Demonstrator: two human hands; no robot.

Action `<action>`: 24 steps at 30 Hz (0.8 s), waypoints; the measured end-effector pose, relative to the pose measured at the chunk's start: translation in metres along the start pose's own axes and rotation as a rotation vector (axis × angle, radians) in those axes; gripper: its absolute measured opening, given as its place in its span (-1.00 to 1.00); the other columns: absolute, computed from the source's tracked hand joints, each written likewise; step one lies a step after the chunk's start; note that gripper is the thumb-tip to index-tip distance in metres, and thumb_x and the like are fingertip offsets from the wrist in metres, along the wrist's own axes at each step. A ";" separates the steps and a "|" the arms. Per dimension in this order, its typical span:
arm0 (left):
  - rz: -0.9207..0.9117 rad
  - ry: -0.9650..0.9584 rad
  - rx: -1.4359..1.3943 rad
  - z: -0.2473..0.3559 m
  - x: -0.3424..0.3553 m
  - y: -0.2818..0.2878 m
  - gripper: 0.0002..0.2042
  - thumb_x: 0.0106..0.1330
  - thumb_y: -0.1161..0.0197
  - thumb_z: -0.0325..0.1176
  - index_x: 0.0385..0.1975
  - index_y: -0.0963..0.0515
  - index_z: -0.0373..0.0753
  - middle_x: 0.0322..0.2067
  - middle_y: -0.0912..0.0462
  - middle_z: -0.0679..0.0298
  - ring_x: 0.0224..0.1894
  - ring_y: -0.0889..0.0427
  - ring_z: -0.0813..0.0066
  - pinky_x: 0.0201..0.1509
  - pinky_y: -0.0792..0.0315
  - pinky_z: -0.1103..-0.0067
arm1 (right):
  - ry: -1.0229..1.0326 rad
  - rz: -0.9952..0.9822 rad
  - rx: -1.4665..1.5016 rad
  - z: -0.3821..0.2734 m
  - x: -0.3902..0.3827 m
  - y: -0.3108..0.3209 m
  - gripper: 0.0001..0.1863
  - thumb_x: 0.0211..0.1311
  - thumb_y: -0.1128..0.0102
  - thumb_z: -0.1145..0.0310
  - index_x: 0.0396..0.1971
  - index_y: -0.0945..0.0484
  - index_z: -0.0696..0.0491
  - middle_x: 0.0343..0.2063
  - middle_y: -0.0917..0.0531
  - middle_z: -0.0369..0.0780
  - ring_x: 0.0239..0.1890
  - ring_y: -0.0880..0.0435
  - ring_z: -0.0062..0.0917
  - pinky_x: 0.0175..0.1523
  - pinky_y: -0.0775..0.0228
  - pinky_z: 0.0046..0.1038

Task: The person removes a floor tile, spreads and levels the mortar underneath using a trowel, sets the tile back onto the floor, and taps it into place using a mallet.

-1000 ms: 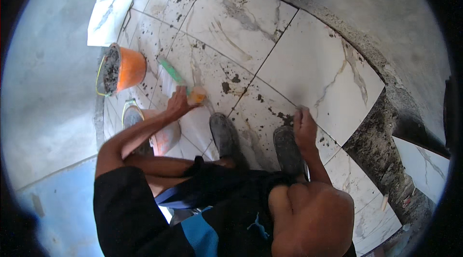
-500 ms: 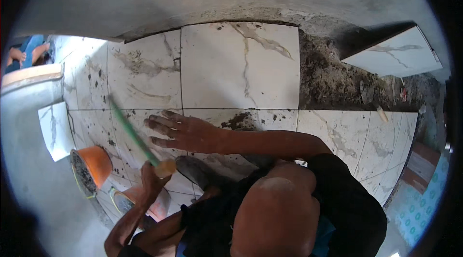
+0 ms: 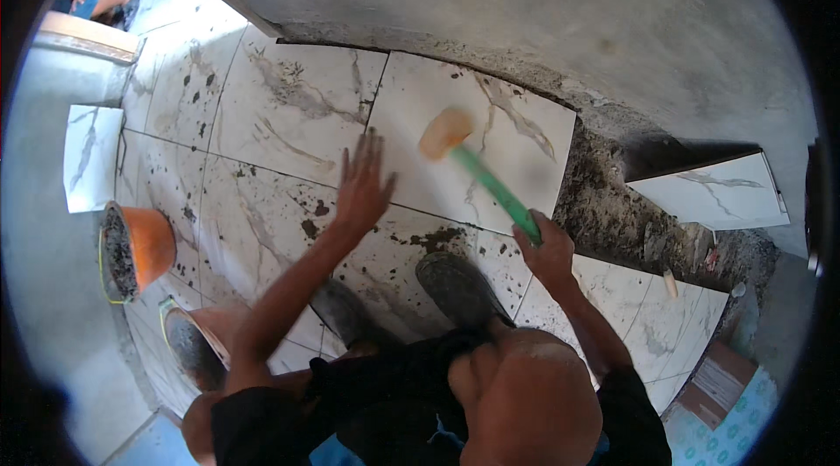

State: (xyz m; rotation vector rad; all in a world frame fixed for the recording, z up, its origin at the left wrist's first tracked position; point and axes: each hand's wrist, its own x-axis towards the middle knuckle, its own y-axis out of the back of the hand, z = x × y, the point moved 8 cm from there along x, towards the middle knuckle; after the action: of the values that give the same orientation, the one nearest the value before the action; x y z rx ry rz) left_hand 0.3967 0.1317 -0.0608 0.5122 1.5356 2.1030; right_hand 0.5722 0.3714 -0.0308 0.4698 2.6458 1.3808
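Right hand (image 3: 547, 247) grips a green-handled mallet (image 3: 477, 170) over the far tile (image 3: 516, 151), left hand (image 3: 363, 186) spread flat beside it.

Under our left hand (image 3: 363, 190) we see floor tiles (image 3: 293, 107) of white with grey-brown marble veins, spattered with dark mortar specks. In our right hand (image 3: 547, 247) we see a mallet (image 3: 477, 168) with a bright green handle and a pale orange-tan head, blurred. Beyond the mallet head runs a plain grey cement wall (image 3: 542, 20). To the right of our right hand, the bare mortar bed (image 3: 612, 212) is dark brown-black, and past it a loose tile (image 3: 709, 190) shows the same white with grey veining. Far to the left of our left hand, two buckets (image 3: 144, 247) are orange outside and grey with mortar inside. Near our wrists, our boots (image 3: 455, 287) are dull grey.
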 end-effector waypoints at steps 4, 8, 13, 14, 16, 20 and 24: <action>-0.001 0.006 -0.053 0.027 -0.004 -0.064 -0.36 0.26 0.02 -0.05 0.23 -0.02 -0.31 0.28 0.06 0.05 0.33 0.10 0.12 0.33 0.22 0.15 | -0.166 0.029 0.181 0.018 0.015 -0.023 -0.59 0.11 -0.18 0.17 -0.18 -0.35 0.14 -0.61 -0.53 -0.05 -0.59 -0.56 -0.23 -0.49 -0.38 -0.36; 0.026 -0.014 0.047 0.038 -0.004 -0.067 -0.36 0.25 0.03 -0.01 0.24 -0.03 -0.24 0.29 0.09 0.05 0.32 0.10 0.09 0.31 0.20 0.11 | -0.224 -0.008 0.181 0.014 0.033 -0.029 -0.63 0.15 -0.13 0.19 -0.19 -0.31 0.12 -0.63 -0.52 -0.02 -0.59 -0.56 -0.16 -0.50 -0.36 -0.28; 0.038 -0.012 0.024 0.036 -0.003 -0.065 -0.37 0.25 0.03 0.00 0.24 -0.04 -0.20 0.28 0.07 0.05 0.32 0.10 0.09 0.31 0.19 0.10 | -0.187 -0.135 0.107 0.020 0.030 -0.066 -0.60 0.16 -0.09 0.15 -0.15 -0.28 0.12 -0.57 -0.55 0.02 -0.52 -0.57 -0.08 -0.46 -0.38 -0.20; 0.048 -0.013 0.022 0.036 -0.004 -0.063 -0.37 0.25 0.03 0.00 0.24 -0.05 -0.20 0.28 0.07 0.04 0.32 0.10 0.09 0.31 0.18 0.09 | -0.198 -0.116 0.107 0.016 0.028 -0.066 -0.60 0.16 -0.09 0.15 -0.15 -0.28 0.11 -0.57 -0.55 0.02 -0.50 -0.58 -0.09 -0.44 -0.39 -0.20; 0.049 -0.009 0.020 0.036 -0.005 -0.063 -0.37 0.25 0.03 0.00 0.24 -0.05 -0.20 0.28 0.06 0.04 0.32 0.10 0.09 0.30 0.18 0.08 | -0.212 -0.107 0.108 0.011 0.028 -0.067 -0.61 0.17 -0.09 0.16 -0.15 -0.28 0.11 -0.56 -0.55 0.02 -0.49 -0.58 -0.09 -0.42 -0.39 -0.20; 0.042 0.002 0.034 0.033 -0.008 -0.070 -0.38 0.24 0.01 0.00 0.23 -0.08 -0.20 0.27 0.06 0.03 0.33 0.10 0.09 0.30 0.18 0.07 | -0.204 -0.154 0.086 0.001 0.038 -0.071 -0.62 0.16 -0.09 0.15 -0.16 -0.28 0.10 -0.56 -0.55 0.02 -0.48 -0.58 -0.10 -0.41 -0.39 -0.19; 0.047 -0.003 0.027 0.039 -0.005 -0.068 -0.38 0.23 0.00 0.00 0.22 -0.10 -0.20 0.28 0.07 0.05 0.33 0.12 0.10 0.29 0.18 0.06 | -0.181 -0.143 0.082 0.004 0.035 -0.077 -0.62 0.16 -0.09 0.14 -0.18 -0.29 0.09 -0.57 -0.54 0.01 -0.50 -0.57 -0.10 -0.45 -0.37 -0.19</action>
State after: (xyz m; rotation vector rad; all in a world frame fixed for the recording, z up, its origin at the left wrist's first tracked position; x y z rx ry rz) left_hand 0.4340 0.1761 -0.1143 0.5655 1.5668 2.1182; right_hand 0.5232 0.3448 -0.0952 0.3861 2.5416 1.1358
